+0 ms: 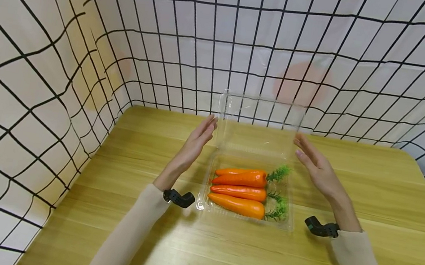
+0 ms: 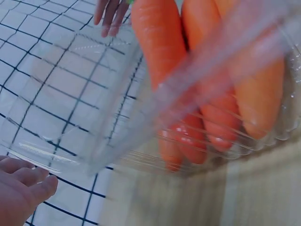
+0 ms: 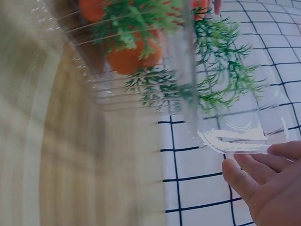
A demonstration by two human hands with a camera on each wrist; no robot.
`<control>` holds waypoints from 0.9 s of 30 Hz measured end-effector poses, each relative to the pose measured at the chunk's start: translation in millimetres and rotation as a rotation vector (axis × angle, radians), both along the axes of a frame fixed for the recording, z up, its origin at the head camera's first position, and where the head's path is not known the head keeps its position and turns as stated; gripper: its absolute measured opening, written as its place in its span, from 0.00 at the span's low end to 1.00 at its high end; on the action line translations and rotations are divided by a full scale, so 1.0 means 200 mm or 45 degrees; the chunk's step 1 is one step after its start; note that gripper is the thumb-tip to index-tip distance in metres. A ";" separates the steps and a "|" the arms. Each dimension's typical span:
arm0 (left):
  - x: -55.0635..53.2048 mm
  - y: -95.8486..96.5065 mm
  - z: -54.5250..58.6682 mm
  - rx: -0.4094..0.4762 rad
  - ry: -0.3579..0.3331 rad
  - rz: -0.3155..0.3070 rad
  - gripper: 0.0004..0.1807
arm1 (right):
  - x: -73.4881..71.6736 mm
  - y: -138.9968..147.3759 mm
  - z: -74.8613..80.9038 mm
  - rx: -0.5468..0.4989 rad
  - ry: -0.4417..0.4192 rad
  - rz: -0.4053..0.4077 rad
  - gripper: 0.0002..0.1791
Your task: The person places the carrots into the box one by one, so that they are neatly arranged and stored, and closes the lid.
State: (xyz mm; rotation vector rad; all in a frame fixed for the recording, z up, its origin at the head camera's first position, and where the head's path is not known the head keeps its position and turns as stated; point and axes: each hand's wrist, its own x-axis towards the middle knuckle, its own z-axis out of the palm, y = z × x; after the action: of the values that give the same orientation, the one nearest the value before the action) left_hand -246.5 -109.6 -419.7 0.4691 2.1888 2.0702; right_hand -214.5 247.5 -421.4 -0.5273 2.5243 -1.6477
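A clear plastic clamshell box [image 1: 245, 219] sits on the wooden table with its lid [image 1: 264, 98] raised at the back. Inside lie several orange carrots [image 1: 238, 192] side by side, their green leafy tops [image 1: 278, 207] toward the right. My left hand [image 1: 194, 142] is beside the lid's left edge, fingers straight and pointing forward. On the opposite side, my right hand [image 1: 318, 168] has extended fingers close to the lid's right edge. In the right wrist view, the right fingertips [image 3: 233, 169] are right at the rim of the clear plastic.
Black wire grid panels [image 1: 263, 62] stand at the back and both sides, with pale cloth behind them. Bare wooden table [image 1: 219, 256] surrounds the box. Each wrist wears a small black camera [image 1: 180, 198].
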 end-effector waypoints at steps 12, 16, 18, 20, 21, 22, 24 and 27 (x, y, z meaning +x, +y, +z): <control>0.06 -0.02 0.15 -0.051 0.146 0.019 0.32 | 0.07 -0.02 0.12 -0.078 0.210 0.010 0.35; 0.09 -0.04 0.18 -0.021 0.198 0.022 0.30 | 0.09 -0.02 0.14 -0.105 0.248 0.019 0.35; 0.10 -0.05 0.20 0.002 0.221 0.020 0.30 | 0.09 -0.03 0.16 -0.103 0.262 0.017 0.35; 0.11 -0.06 0.21 0.015 0.238 0.017 0.30 | 0.10 -0.03 0.17 -0.103 0.277 0.013 0.35; 0.12 -0.06 0.21 0.020 0.242 0.013 0.30 | 0.11 -0.03 0.18 -0.097 0.285 0.009 0.35; 0.13 -0.06 0.22 0.024 0.247 0.007 0.30 | 0.12 -0.03 0.19 -0.089 0.295 0.004 0.35; 0.14 -0.07 0.22 0.022 0.258 -0.004 0.30 | 0.13 -0.03 0.20 -0.078 0.312 -0.004 0.34; 0.16 -0.08 0.22 -0.003 0.271 -0.022 0.30 | 0.16 -0.01 0.21 -0.060 0.330 -0.006 0.33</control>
State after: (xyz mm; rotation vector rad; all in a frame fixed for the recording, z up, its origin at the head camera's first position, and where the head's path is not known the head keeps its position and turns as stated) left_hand -214.3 -126.0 -375.6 0.7373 2.2893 2.0962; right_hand -182.7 245.7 -378.5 -0.7874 2.6675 -1.7472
